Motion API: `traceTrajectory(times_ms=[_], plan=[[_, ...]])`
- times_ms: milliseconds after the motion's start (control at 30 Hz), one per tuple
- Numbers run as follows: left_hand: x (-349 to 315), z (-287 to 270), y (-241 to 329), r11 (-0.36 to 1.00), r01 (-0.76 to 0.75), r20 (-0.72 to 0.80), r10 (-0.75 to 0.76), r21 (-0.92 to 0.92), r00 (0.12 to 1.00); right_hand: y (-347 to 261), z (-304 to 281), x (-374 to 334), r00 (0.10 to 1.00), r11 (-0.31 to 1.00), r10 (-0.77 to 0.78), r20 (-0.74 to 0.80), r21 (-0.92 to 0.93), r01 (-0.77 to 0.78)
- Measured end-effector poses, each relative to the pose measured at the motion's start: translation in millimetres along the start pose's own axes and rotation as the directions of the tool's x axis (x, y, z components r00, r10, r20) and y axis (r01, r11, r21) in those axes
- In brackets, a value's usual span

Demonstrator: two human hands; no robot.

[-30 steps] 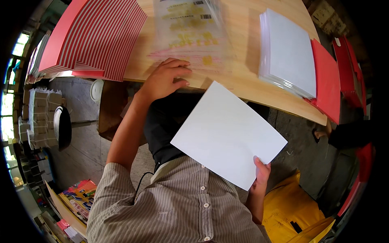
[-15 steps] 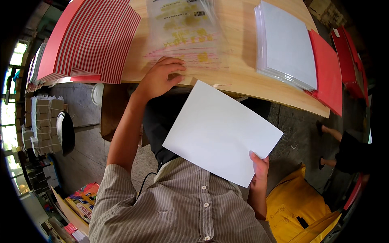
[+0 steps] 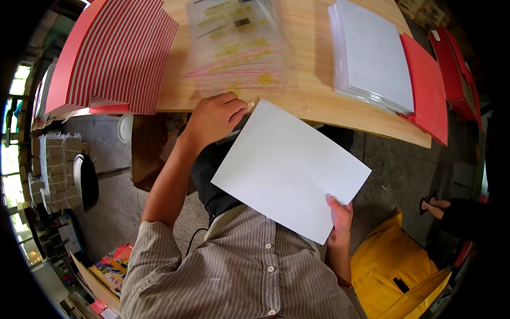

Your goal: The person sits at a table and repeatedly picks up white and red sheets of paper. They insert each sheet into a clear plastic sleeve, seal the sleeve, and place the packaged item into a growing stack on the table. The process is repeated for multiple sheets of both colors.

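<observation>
My right hand [image 3: 341, 218] grips the lower right corner of a flat white rectangular booklet or board [image 3: 292, 173], thumb on top and fingers underneath. It lies tilted over my lap, its top corner close to the table's front edge. My left hand [image 3: 217, 118] is at that edge, fingers curled and pressed together. Shiny clear film beside the fingertips appears to be a clear plastic bag [image 3: 300, 110] in their pinch; the fingertips are partly hidden. Just beyond lies a pile of clear plastic bags [image 3: 234, 58] with yellow print and pinkish edges.
On the wooden table [image 3: 311, 53], a tall stack of red-and-white booklets [image 3: 111, 58] stands left. White items in clear wrapping [image 3: 374, 58] are stacked right, beside a red folder [image 3: 425, 85]. A yellow bag [image 3: 393, 266] sits low right. Another person's feet [image 3: 433, 206] show at far right.
My left hand has moved down and slightly right, its spread fingers closing together at the table edge. The white booklet and my right hand barely moved. The other person's feet have shifted.
</observation>
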State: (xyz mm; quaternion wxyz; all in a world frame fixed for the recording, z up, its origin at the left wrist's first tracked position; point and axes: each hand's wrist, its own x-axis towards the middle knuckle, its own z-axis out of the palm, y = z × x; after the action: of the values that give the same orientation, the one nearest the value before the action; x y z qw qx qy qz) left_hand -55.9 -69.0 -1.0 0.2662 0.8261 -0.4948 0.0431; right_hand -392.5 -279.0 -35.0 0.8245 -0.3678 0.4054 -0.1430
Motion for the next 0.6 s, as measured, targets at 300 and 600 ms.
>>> traceTrajectory(times_ms=[300,600], plan=[[-1,12,26,0.997,0.060,0.042,-0.058,-0.041,0.997,-6,-8,-9,0.985,0.988,-0.150,-0.088,0.014,0.151],[-8,18,34,0.997,0.071,0.042,-0.070,-0.008,0.997,-9,4,-15,0.981,0.990,-0.140,-0.132,0.002,0.141]])
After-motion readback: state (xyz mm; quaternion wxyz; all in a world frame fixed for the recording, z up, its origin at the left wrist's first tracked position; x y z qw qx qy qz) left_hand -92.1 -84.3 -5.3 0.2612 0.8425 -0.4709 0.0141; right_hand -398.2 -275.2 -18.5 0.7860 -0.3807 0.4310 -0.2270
